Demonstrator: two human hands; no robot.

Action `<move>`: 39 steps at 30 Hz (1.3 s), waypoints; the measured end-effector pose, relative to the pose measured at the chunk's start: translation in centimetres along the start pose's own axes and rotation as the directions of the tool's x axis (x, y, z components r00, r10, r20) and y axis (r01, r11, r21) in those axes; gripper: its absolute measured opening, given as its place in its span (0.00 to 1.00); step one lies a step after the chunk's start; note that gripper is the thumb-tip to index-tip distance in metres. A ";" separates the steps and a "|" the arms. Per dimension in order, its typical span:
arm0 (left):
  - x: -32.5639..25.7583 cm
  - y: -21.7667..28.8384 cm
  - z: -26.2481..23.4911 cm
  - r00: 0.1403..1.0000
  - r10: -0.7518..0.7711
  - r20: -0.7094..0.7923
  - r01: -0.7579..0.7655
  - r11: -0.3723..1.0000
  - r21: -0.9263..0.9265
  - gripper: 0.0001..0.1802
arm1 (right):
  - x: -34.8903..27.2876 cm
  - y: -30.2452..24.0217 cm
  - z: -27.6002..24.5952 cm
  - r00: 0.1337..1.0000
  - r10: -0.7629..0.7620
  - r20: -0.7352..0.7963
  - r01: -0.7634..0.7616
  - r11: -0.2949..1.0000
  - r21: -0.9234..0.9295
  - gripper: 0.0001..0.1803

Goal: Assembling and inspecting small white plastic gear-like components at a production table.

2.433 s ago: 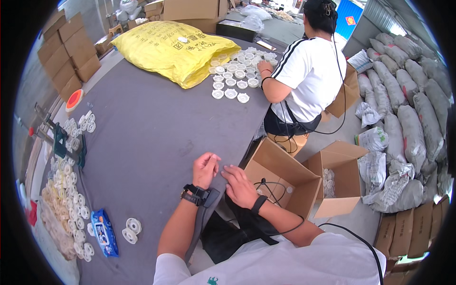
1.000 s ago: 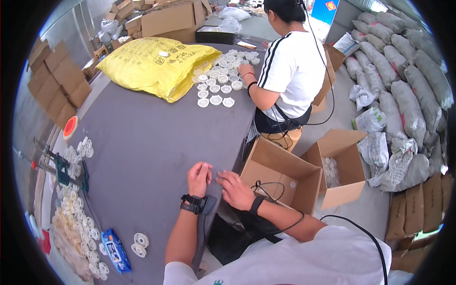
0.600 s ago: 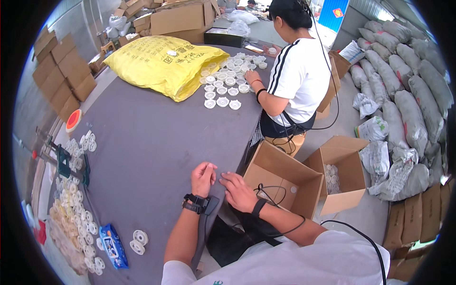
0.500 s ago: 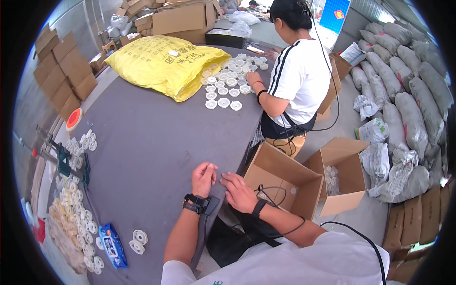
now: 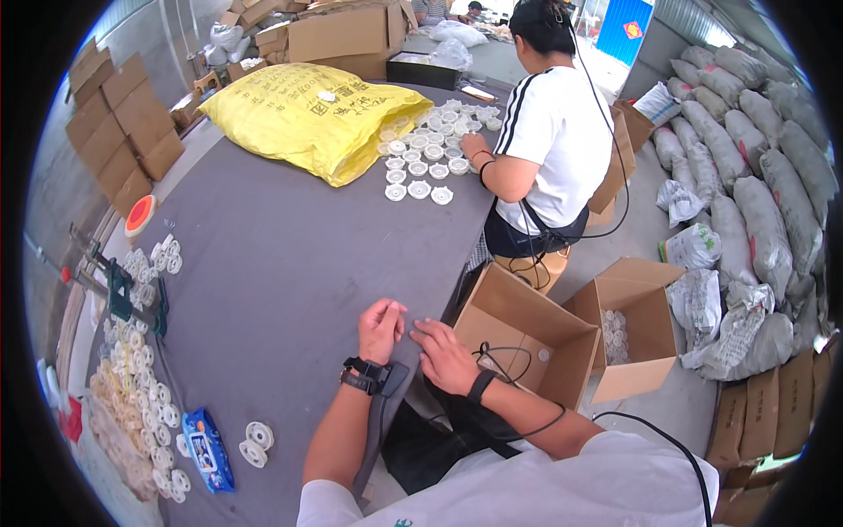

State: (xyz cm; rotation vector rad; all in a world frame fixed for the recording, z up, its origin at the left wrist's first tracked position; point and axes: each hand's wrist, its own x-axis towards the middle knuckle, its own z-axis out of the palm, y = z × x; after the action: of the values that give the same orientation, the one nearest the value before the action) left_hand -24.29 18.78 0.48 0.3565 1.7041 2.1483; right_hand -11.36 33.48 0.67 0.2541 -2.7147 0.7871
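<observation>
Resting at the near right edge of the grey-covered table (image 5: 290,290) are both my hands. My left hand (image 5: 381,330) is loosely closed, fingers curled in, with nothing seen in it; a black strap with a small device (image 5: 371,376) is around that wrist. My right hand (image 5: 445,358) lies beside it, palm down, fingers stretched along the table edge and holding nothing. A black band (image 5: 480,385) circles the right wrist. Nearest to my left forearm are a pair of white plastic wheel-like parts (image 5: 255,443) and a blue wipes packet (image 5: 208,452).
White parts (image 5: 145,378) pile up along the left side near a green clamp-like tool (image 5: 121,294). A yellow sack (image 5: 307,110) spills more parts toward a co-worker (image 5: 553,132). Open cartons (image 5: 527,329) with a black cable stand right; stuffed sacks (image 5: 764,220) lie beyond.
The whole view has shifted very slightly. Both my hands stay in the same place on the table edge, and the parts lie as before.
</observation>
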 end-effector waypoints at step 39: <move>-0.1 0.2 0.2 1.000 -0.007 -0.009 0.007 1.000 0.008 0.14 | -0.1 0.2 0.3 1.000 -0.003 -0.006 0.003 1.000 0.009 0.27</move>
State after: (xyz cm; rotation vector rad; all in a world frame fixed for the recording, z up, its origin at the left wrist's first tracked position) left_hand -24.16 18.84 0.68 0.3430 1.7170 2.1423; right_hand -11.38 33.49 0.25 0.2571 -2.7049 0.7976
